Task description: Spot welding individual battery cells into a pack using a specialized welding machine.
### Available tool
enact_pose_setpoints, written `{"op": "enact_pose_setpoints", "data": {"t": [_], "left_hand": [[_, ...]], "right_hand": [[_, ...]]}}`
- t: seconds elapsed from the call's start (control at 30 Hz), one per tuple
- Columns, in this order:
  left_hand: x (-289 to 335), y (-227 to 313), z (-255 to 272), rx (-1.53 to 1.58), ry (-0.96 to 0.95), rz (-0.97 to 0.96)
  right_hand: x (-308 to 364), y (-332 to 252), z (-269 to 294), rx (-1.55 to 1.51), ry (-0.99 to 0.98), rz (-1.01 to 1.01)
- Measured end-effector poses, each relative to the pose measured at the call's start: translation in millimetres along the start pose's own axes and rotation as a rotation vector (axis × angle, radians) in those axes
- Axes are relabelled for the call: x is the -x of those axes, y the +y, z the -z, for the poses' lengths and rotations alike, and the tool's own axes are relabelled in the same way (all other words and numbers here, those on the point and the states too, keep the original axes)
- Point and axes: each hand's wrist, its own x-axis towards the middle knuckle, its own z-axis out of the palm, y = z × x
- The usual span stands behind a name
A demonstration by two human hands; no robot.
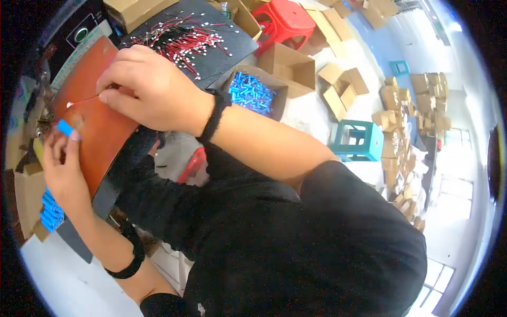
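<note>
Two hands, bare, each with a black wristband (215, 117), at the orange mat (113, 138); left hand (65, 171), at the mat's left edge, thumb and fingers narrowed on one blue cell (64, 127), which sits over that edge; right hand (153, 87), above the mat's right side, thumb and forefinger pinched together on one thin wire (85, 100), its white plug (69, 105) over the mat's left part; whether wire and cell touch, cannot tell; blue cells (52, 211), one stack, near the mat's lower left; one black machine (81, 35), past the mat's far end; red and black wires (185, 45), one heap on a dark board (229, 45), right of the mat's far end; one box of blue cylinders (251, 94), farther right of the mat; one red stool (289, 21), beyond the board; one green stool (359, 140), well right of the mat; cartons (390, 121), many, stacked farthest from it.
</note>
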Motion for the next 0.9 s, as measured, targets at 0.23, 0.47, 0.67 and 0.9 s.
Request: {"op": "enact_pose_setpoints", "data": {"t": [0.23,0.47,0.67,0.9], "left_hand": [[14.7,40.3,-2.5,0.141,-0.137,0.002],[9.0,26.9,5.4,-0.078,-0.038,0.018],[-1.0,30.3,0.3,-0.16,0.044,-0.095],[-0.1,30.0,-3.2,-0.176,0.039,-0.132]], "right_hand": [[-9.3,4.1,-3.3,-0.128,-0.078,-0.259],[-9.8,-6.0,-16.5,-0.157,-0.193,-0.224],[-28.3,-8.9,-30.2,-0.159,-0.181,-0.239],[-36.0,-22.2,-28.5,-0.369,-0.275,-0.648]]}}
